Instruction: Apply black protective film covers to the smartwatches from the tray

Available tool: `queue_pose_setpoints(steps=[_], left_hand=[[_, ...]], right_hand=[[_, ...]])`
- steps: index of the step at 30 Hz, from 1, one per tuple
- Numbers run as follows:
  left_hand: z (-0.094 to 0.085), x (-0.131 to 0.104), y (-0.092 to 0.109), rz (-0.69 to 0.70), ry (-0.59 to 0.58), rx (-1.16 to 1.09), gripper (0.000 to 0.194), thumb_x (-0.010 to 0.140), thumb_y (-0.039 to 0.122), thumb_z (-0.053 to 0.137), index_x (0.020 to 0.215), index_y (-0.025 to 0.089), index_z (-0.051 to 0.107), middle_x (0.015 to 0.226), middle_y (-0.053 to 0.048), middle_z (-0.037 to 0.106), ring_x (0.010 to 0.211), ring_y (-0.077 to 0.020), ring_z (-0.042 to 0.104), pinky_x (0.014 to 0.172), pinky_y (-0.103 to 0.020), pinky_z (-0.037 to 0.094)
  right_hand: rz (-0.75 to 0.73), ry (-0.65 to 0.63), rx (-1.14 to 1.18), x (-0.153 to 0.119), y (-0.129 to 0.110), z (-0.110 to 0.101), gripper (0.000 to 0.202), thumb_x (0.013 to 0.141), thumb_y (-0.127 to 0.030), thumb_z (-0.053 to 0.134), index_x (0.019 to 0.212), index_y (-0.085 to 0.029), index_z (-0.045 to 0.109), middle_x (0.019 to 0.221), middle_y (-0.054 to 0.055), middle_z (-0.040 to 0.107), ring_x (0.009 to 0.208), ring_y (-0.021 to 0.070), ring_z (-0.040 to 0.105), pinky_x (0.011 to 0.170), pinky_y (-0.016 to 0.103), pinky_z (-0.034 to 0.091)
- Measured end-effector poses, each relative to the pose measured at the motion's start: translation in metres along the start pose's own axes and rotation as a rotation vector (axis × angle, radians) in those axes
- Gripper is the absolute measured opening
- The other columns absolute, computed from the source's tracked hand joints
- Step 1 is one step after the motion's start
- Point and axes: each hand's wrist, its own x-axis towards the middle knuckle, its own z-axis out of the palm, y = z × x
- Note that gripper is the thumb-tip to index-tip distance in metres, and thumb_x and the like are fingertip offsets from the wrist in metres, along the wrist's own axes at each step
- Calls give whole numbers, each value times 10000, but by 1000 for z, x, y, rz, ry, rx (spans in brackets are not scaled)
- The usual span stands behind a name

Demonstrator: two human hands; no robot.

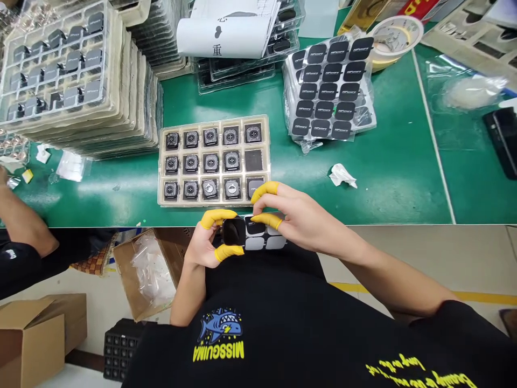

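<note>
Head view: left hand [208, 242], gripping black watch [233, 233], yellow finger cots [216, 217] worn. Right hand [297, 215], at label sheet [255, 244] beside watch; whether pinching, cannot tell.

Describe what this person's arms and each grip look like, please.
The left grip and right grip each wear snug yellow covers on two digits. The forearms are uncovered, with no cables visible. The black shirt has short sleeves, a blue shark print and yellow lettering.

Glossy green tabletop [305, 168]; pale floor [371, 250] below, 1 yellow stripe [484, 297].
</note>
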Motion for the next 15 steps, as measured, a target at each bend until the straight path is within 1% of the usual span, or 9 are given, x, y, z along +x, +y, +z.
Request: queue_pose_setpoints(steps=[3, 6, 8, 9, 12, 14, 15], left_hand=[[0, 0, -8, -5, 23, 18, 741, 806, 568, 979, 1410, 254, 686, 1086, -55, 761, 863, -192, 786, 777, -288, 643], [-1, -1, -18, -16, 43, 24, 724, 826, 579, 961, 1399, 246, 668, 1071, -50, 747, 855, -185, 781, 756, -275, 637], [-3, -1, -24, -26, 57, 26, 725, 834, 590, 952, 1400, 250, 653, 1066, -47, 744, 853, -181, 778, 759, -277, 638], [-3, -1, -27, -28, 64, 30, 733, 833, 591, 953, 1406, 254, 646, 1072, -45, 744, 856, -179, 778, 769, -280, 641], [-3, -2, -34, -8, 76, 41, 747, 831, 575, 962, 1432, 270, 638, 1116, -45, 740, 882, -170, 784, 812, -284, 649], [-2, -1, -36, 5, 72, 50, 750, 832, 573, 961, 1438, 275, 636, 1133, -48, 737, 922, -179, 794, 835, -287, 655], [0, 0, -37, 9, 68, 54, 764, 823, 585, 963, 1440, 275, 634, 1133, -50, 737, 941, -188, 800, 840, -289, 658]], right_hand=[[-53, 56, -24, -1, 1, 4, 137, 1068, -201, 603, 970, -257, 681, 1135, 98, 737, 1079, 276, 687, 922, 447, 570], [-156, 126, -42, -8, -1, 6, 164, 1045, -142, 632, 956, -269, 687, 1134, 94, 765, 1244, 327, 675, 1026, 535, 550], [-202, 153, -18, -16, -7, 3, 176, 1024, -124, 675, 967, -288, 703, 1149, 87, 778, 1345, 354, 651, 1080, 575, 532], [-205, 161, 12, -20, -11, -1, 169, 1018, -138, 706, 974, -302, 713, 1154, 81, 780, 1365, 360, 647, 1092, 580, 533], [-131, 228, 152, -27, -25, -16, 138, 1007, -218, 790, 992, -341, 730, 1148, 59, 769, 1352, 353, 663, 1110, 563, 553], [-41, 290, 238, -24, -32, -24, 91, 1012, -291, 806, 980, -343, 737, 1162, 61, 761, 1326, 353, 677, 1122, 561, 556], [6, 300, 269, -20, -34, -25, 82, 1011, -336, 811, 965, -334, 742, 1175, 68, 759, 1311, 359, 683, 1126, 565, 556]])
